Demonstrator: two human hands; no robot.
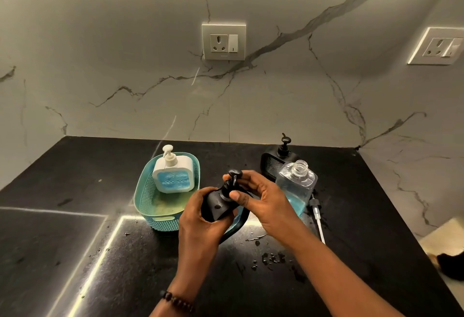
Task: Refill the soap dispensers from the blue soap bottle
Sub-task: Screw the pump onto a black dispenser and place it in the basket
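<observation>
Left hand point(198, 219) grips a black dispenser point(218, 208) above the desk point(75, 241); right hand point(261, 201) fingers point(238, 197) pinch its pump point(232, 180). Three dispensers are present: the held one, a second black one point(276, 161) behind the open soap bottle point(297, 186), a white one point(173, 173) in the basket point(150, 206). One loose pump tube point(318, 219) lies beside the bottle. Two wall sockets point(223, 42).
</observation>
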